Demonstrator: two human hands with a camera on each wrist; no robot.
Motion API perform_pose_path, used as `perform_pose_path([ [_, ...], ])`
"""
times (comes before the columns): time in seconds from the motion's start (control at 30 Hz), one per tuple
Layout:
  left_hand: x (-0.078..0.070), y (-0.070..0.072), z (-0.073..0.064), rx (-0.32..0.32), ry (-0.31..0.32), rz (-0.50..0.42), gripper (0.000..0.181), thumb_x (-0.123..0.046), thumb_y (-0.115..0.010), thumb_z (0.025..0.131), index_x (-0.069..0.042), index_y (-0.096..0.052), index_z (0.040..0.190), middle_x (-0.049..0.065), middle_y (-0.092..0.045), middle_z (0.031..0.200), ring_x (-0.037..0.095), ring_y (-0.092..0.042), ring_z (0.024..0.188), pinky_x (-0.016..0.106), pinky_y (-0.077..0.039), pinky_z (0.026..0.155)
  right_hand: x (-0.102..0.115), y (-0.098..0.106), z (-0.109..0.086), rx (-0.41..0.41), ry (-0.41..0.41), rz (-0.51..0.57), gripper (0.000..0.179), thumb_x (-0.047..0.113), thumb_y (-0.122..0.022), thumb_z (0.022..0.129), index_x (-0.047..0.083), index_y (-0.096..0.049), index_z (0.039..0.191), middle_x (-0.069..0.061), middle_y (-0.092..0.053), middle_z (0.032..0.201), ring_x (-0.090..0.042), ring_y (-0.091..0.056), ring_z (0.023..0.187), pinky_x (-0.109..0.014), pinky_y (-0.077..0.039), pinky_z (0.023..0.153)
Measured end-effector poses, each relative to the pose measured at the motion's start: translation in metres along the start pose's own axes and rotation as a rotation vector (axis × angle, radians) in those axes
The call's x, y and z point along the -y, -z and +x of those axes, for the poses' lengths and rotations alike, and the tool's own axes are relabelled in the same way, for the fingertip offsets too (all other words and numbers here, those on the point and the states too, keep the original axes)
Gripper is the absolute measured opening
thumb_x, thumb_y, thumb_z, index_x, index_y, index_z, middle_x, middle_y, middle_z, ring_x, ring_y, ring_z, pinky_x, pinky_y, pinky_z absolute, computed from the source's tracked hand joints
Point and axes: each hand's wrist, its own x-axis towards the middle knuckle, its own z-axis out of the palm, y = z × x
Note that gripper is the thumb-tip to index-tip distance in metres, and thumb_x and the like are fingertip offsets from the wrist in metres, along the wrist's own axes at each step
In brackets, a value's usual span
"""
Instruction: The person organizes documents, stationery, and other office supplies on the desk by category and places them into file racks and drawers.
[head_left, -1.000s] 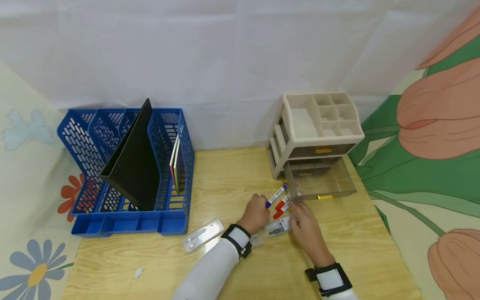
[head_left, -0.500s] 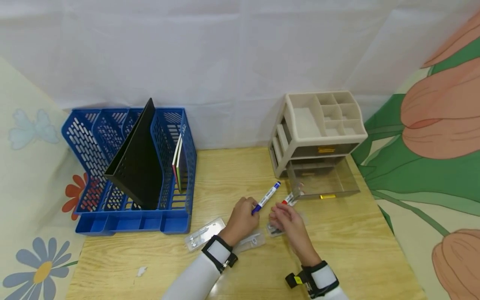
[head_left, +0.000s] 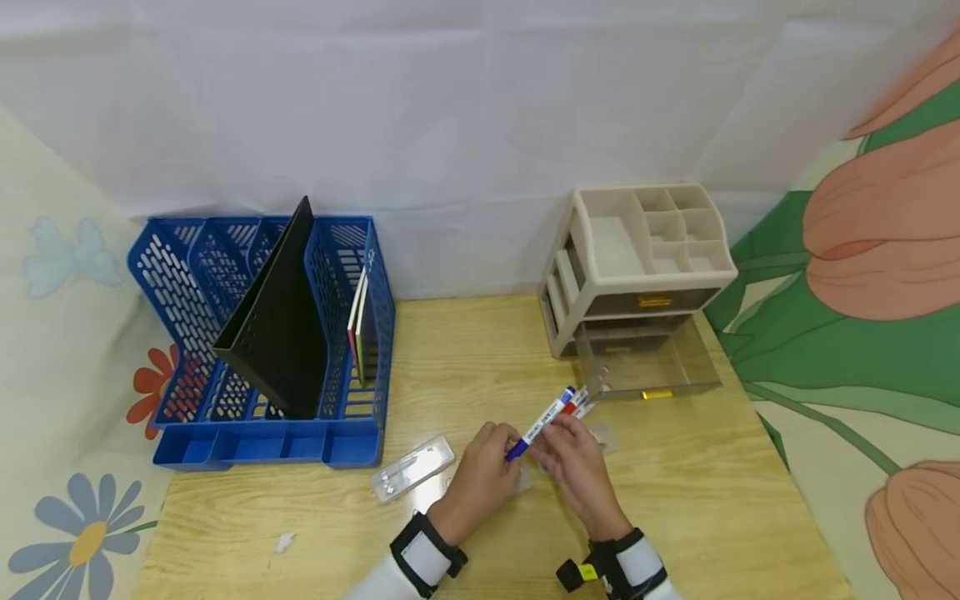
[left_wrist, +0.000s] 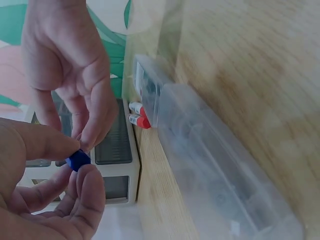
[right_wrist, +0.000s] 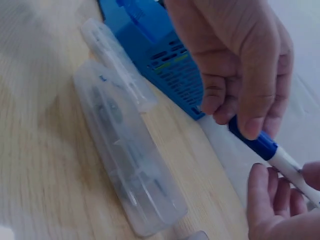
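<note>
A blue-capped white marker [head_left: 546, 419] slants up and away between the two hands over the table. Thumb and fingers of my left hand [head_left: 480, 477] pinch its blue cap [left_wrist: 78, 160], at the lower end. My right hand [head_left: 581, 471] holds the white barrel [right_wrist: 289, 167] between thumb and fingers, as the right wrist view shows. Beyond the right hand lie red markers [head_left: 581, 403], partly hidden. Clear plastic cases lie below the hands; one long case [right_wrist: 127, 155] shows fully in the right wrist view.
A beige drawer unit [head_left: 592, 296] stands at back right, its clear lower drawer [head_left: 652, 371] pulled out. The blue file rack [head_left: 273, 442] at left bears a black folder [head_left: 288, 333] and thin books. Another clear case [head_left: 412, 468] lies left of the hands, near a paper scrap [head_left: 284, 542].
My left hand has drawn the marker nearer and lower. The right hand has left the red markers and clear case and come to the marker's barrel.
</note>
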Motion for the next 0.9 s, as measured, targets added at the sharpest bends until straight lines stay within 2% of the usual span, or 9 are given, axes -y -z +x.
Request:
perform_pose_path([
  [0.1, -0.002, 0.000, -0.002, -0.012, -0.046, 0.017, 0.026, 0.001, -0.071, 0.075, -0.006, -0.062, 0.098, 0.004, -0.058, 0.084, 0.006, -0.051, 0.072, 0.016, -0.051, 0.058, 0.001, -0.002, -0.003, -0.009, 0.033, -0.016, 0.026, 0.003, -0.050, 0.099, 0.001, -0.038, 0.123, -0.002, -0.055, 0.101, -0.010, -0.063, 0.088, -0.023, -0.059, 0.078],
  [0.2, -0.004, 0.003, -0.003, -0.013, -0.083, 0.026, 0.027, -0.001, -0.071, 0.077, -0.007, -0.061, 0.101, 0.003, -0.058, 0.087, 0.007, -0.052, 0.074, 0.016, -0.052, 0.060, 0.004, -0.005, -0.005, -0.021, 0.102, -0.037, 0.025, -0.001, -0.052, 0.097, 0.001, -0.041, 0.119, -0.002, -0.054, 0.100, -0.009, -0.062, 0.086, -0.022, -0.059, 0.075],
  [0.33, -0.007, 0.010, -0.002, -0.020, -0.140, 0.041, 0.029, -0.009, -0.073, 0.080, -0.007, -0.061, 0.107, 0.004, -0.060, 0.094, 0.010, -0.057, 0.081, 0.020, -0.055, 0.067, 0.014, -0.008, -0.010, -0.052, 0.207, -0.127, 0.025, -0.002, -0.055, 0.095, -0.002, -0.044, 0.118, -0.003, -0.055, 0.100, -0.008, -0.062, 0.086, -0.022, -0.059, 0.076],
  [0.47, -0.008, 0.022, -0.001, -0.016, -0.182, 0.088, 0.039, -0.020, -0.072, 0.084, -0.007, -0.058, 0.118, 0.006, -0.061, 0.111, 0.015, -0.058, 0.101, 0.029, -0.056, 0.082, 0.039, -0.003, -0.019, -0.103, 0.322, -0.255, 0.033, 0.001, -0.058, 0.094, -0.008, -0.046, 0.123, -0.005, -0.060, 0.106, -0.011, -0.065, 0.092, -0.021, -0.058, 0.079],
  [0.63, -0.004, 0.040, 0.000, -0.019, -0.229, 0.144, 0.046, -0.024, -0.069, 0.086, -0.005, -0.054, 0.126, 0.013, -0.058, 0.126, 0.022, -0.052, 0.119, 0.039, -0.052, 0.096, 0.078, 0.018, -0.028, -0.163, 0.445, -0.353, 0.036, 0.000, -0.059, 0.094, -0.009, -0.047, 0.127, -0.009, -0.063, 0.113, -0.015, -0.064, 0.101, -0.019, -0.057, 0.081],
  [0.8, 0.005, 0.054, 0.000, -0.060, -0.290, 0.205, 0.051, -0.024, -0.071, 0.083, -0.001, -0.055, 0.126, 0.019, -0.057, 0.131, 0.032, -0.049, 0.125, 0.047, -0.045, 0.104, 0.106, 0.038, -0.025, -0.173, 0.480, -0.444, 0.036, 0.003, -0.059, 0.094, -0.008, -0.049, 0.126, -0.006, -0.060, 0.108, -0.009, -0.064, 0.095, -0.015, -0.056, 0.079],
  [0.9, 0.012, 0.061, -0.001, -0.067, -0.311, 0.250, 0.055, -0.026, -0.071, 0.083, -0.001, -0.054, 0.128, 0.021, -0.055, 0.135, 0.036, -0.044, 0.130, 0.050, -0.042, 0.107, 0.121, 0.047, -0.018, -0.162, 0.478, -0.577, 0.040, 0.006, -0.060, 0.094, -0.009, -0.050, 0.130, 0.002, -0.062, 0.105, -0.004, -0.065, 0.090, -0.013, -0.056, 0.075],
])
